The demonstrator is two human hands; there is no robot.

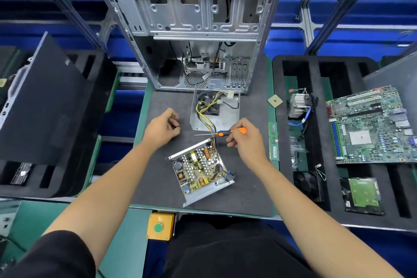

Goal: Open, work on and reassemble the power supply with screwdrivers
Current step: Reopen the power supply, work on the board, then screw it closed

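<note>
Lying on the dark mat (158,178) of the counter, the opened power supply base (201,172) shows its circuit board face up, its long axis running from near left to far right. Its removed cover (215,111), with the fan inside, sits just beyond it at the foot of the empty computer case (194,31), and a bundle of yellow and dark wires (208,119) joins the two.

The right grip (244,140) grasps an orange-and-black screwdriver (225,132), held level above the gap between base and cover, its shaft pointing left. The handle's right end is partly hidden by the fingers.

The left grip (163,128) hovers over the mat to the left of the cover, fingers curled inward; something small and dark shows at the fingertips, but whether it is pinched is too hard to make out. The base lies near and between both grips.

To the right, a foam tray (316,187) carries a motherboard (372,126), a heatsink (299,106) and a drive (363,194).
</note>
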